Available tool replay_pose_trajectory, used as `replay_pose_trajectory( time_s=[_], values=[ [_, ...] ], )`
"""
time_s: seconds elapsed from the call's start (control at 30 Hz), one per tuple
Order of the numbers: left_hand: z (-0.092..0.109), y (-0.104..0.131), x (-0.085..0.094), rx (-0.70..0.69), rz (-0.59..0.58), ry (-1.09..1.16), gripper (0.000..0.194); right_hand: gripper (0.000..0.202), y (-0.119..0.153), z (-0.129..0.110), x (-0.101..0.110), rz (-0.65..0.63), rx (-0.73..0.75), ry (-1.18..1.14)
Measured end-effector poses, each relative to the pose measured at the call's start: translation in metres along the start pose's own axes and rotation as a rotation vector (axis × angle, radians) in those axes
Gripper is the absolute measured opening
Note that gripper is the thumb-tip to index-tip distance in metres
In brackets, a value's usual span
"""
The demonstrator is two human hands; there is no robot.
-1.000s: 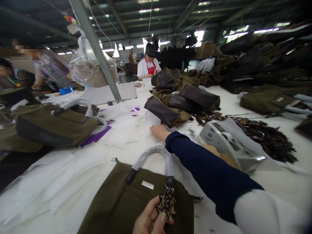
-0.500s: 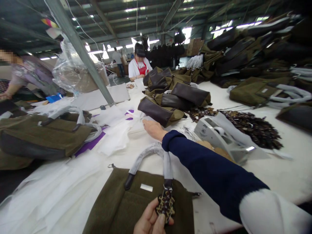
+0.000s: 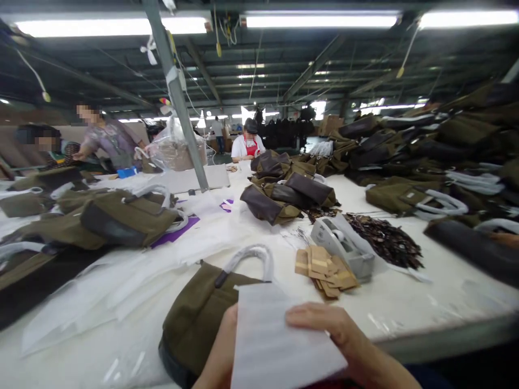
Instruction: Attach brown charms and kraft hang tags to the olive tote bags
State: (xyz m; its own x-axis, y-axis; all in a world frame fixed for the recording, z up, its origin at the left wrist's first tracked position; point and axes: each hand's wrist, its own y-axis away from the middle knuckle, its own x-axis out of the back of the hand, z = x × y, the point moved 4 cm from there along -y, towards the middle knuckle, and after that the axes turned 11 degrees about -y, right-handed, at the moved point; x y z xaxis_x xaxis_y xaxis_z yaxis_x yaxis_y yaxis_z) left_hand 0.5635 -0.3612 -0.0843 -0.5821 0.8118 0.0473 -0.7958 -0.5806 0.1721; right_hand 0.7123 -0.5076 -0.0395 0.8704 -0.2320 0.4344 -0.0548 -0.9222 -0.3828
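Observation:
A white sheet of thin wrapping material (image 3: 275,335) stands in front of me, covering part of the olive handbag (image 3: 198,308). My right hand (image 3: 324,324) grips the sheet at its right side, fingers across its face. Behind the sheet's left edge is my left hand (image 3: 227,323), its bent knuckles partly showing; the sheet hides its fingertips and whatever they hold. The leopard-patterned charm is out of sight. The bag's wrapped handle (image 3: 253,254) arches up beyond the sheet.
Brown paper pieces (image 3: 324,267) lie beside a grey tape dispenser (image 3: 344,246). Past it is a heap of dark patterned pieces (image 3: 385,237). Olive bags are piled left, ahead and right. White sheets (image 3: 101,302) cover the table's left. A metal post (image 3: 182,108) rises ahead; co-workers are beyond.
My right hand has come back from the far side of the table with a white sheet, now in front of the bag. The charm in my left hand has gone from sight. My view has tilted up.

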Motion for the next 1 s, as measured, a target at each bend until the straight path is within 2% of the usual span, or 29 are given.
replay_pose_trajectory(
  time_s=[0.07, 0.17, 0.27, 0.37, 0.6, 0.7, 0.83, 1.0],
  values=[
    [0.005, 0.004, -0.002, -0.003, -0.005, 0.041, 0.041, 0.027, 0.027, -0.001, -0.006, -0.026, -0.045, 0.108],
    [0.005, 0.004, -0.003, 0.028, -0.005, 0.061, 0.038, 0.025, 0.050, -0.006, -0.014, -0.072, -0.024, 0.159],
    [0.008, -0.002, 0.001, 0.048, 0.017, 0.002, 0.034, 0.026, 0.064, -0.012, -0.029, -0.149, 0.105, 0.177],
    [0.020, -0.011, 0.005, 0.109, -0.033, -0.168, 0.032, 0.024, 0.072, -0.017, -0.046, -0.178, 0.240, 0.358],
    [0.071, -0.044, 0.008, 0.274, -0.171, -0.452, 0.022, 0.014, 0.063, -0.034, -0.066, -0.314, 0.166, 0.443],
    [0.085, -0.058, 0.004, 0.308, -0.183, -0.527, 0.022, 0.006, 0.053, -0.038, -0.070, -0.294, 0.199, 0.506],
    [0.088, -0.064, -0.002, 0.334, -0.166, -0.572, 0.022, 0.005, 0.039, -0.036, -0.066, -0.175, 0.146, 0.577],
    [0.085, -0.059, -0.003, 0.341, -0.149, -0.567, 0.023, 0.012, 0.031, -0.033, -0.063, -0.082, 0.064, 0.571]
  ],
)
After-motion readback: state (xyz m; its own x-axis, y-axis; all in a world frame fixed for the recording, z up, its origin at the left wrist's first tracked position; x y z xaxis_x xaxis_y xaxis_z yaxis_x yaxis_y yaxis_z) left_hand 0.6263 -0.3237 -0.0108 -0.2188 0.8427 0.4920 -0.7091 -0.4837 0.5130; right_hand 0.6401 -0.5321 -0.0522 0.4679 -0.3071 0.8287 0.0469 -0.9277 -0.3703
